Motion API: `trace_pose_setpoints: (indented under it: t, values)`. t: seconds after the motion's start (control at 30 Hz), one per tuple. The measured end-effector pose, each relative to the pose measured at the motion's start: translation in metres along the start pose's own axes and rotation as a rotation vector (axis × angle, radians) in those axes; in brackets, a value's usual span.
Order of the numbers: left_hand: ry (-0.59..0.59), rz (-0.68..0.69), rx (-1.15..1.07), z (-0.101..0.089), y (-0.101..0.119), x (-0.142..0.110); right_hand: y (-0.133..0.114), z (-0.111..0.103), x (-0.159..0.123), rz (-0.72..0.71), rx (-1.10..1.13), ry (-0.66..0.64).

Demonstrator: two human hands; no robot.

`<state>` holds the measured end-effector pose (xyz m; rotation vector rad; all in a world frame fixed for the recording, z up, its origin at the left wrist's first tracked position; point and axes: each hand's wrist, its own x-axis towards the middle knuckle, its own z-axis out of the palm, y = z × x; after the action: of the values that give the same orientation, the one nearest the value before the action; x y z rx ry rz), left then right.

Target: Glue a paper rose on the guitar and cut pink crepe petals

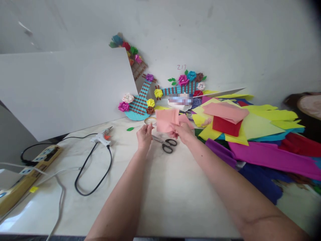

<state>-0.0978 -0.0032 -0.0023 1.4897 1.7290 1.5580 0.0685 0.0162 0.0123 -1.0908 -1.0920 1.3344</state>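
A folded piece of salmon-pink crepe paper [165, 119] is held up above the table, its right side gripped between the thumb and fingers of my right hand [183, 131]. Close to its left edge, my left hand [144, 135] has thumb and fingers pinched together; anything between them is too small to make out. Scissors with dark handles [167, 148] lie on the table below the paper, blades toward my left hand. Behind my left hand sits a roll of tape [150, 120]. Another pink piece [186, 121] shows behind my right hand.
Coloured sheets [271, 155] pile up at the right. A glue gun [101, 138] with a looped cord and a power strip [37, 164] lie left. Flower-decorated crafts [140, 103] lean at the back by a white board [62, 90]. A green leaf [130, 129] lies behind.
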Motion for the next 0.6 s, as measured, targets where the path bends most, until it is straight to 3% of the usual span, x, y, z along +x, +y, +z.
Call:
trace_pose_setpoints:
  t: [0.1,0.27,0.43,0.6]
  values:
    - [-0.052,0.049,0.09,0.002,-0.001,-0.001,-0.003,-0.011,0.006,-0.009,0.071,0.115]
    - [-0.277,0.262,0.454,0.006,0.005,-0.011,-0.008,-0.022,0.011,-0.015,0.131,0.28]
    - [-0.528,0.294,0.661,0.005,0.009,-0.017,-0.01,-0.026,0.012,-0.005,0.152,0.324]
    - [-0.693,0.394,0.617,0.006,0.012,-0.017,-0.011,-0.026,0.013,0.011,0.168,0.316]
